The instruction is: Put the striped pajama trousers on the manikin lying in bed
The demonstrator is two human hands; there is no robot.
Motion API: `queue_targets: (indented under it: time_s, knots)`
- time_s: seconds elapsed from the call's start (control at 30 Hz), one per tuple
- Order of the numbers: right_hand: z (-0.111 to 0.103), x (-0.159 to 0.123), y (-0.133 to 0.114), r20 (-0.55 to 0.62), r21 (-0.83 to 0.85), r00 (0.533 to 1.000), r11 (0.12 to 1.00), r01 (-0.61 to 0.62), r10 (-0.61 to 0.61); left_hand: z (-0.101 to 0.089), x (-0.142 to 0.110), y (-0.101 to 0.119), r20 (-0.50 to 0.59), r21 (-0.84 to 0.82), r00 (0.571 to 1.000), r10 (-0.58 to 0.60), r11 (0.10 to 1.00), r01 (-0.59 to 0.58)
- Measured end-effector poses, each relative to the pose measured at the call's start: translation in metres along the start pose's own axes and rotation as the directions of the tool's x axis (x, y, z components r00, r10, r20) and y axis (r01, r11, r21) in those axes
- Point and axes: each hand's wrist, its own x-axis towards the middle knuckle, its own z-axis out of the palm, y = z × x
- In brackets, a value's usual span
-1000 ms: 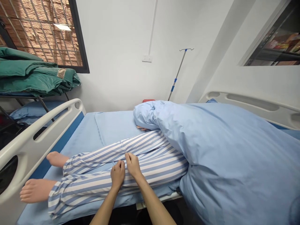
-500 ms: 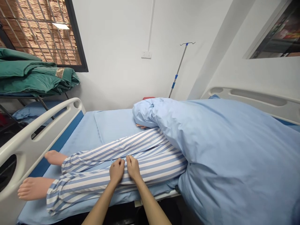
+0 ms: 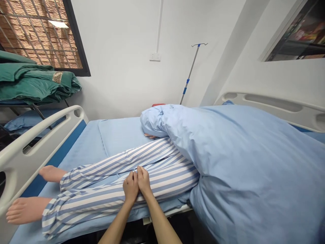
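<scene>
A lying figure in blue-and-white striped trousers (image 3: 157, 181) has its legs stretched out on the bed; it looks like a care mannequin. Over the near leg, around the knee and thigh, are my left hand (image 3: 131, 187) and my right hand (image 3: 144, 181). They are side by side, touching at the thumb side. Both are curled into loose fists, and nothing shows in them. Their undersides are hidden. A light blue quilt (image 3: 236, 152) covers the upper body, with the figure's fingers (image 3: 150, 136) peeking out. Two bare feet (image 3: 29, 210) lie to the left.
A white footboard (image 3: 40, 139) stands at the left and a headboard (image 3: 269, 100) at the far right. Behind the bed rises a drip stand (image 3: 190, 74). Green folded bedding (image 3: 38, 83) is piled on a rack by the barred window (image 3: 40, 34).
My left hand has moved right, closing the gap to my right hand. Both stay over the near leg. The whole view has shifted slightly.
</scene>
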Motion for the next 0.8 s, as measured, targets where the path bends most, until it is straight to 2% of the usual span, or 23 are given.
queue_targets:
  time_s: [0.1,0.27,0.37,0.53,0.6,0.8]
  knots:
    - [0.002,-0.001,0.004,-0.032,-0.039,0.999,0.999,0.004,-0.006,0.007,-0.004,-0.01,0.06,0.162,0.998,0.035,0.986,-0.044]
    - [0.004,0.002,0.005,-0.009,-0.095,1.0,0.995,0.014,-0.015,0.003,-0.001,-0.009,0.115,0.271,0.992,0.046,0.96,-0.075]
    - [-0.004,0.006,-0.009,0.038,-0.202,0.999,0.979,0.032,-0.025,0.001,-0.002,-0.006,0.109,0.278,0.994,0.024,0.959,-0.054]
    - [-0.025,0.011,-0.036,0.132,-0.358,0.982,0.917,0.178,-0.139,0.004,-0.004,-0.005,0.122,0.297,0.992,0.022,0.953,-0.057]
    - [-0.03,0.009,-0.034,0.131,-0.377,0.98,0.906,0.192,-0.153,0.005,-0.005,-0.005,0.115,0.31,0.993,0.012,0.95,-0.047]
    - [-0.032,-0.003,-0.007,0.127,-0.507,0.984,0.845,0.17,-0.122,0.005,-0.006,-0.003,0.14,0.298,0.99,0.025,0.952,-0.066]
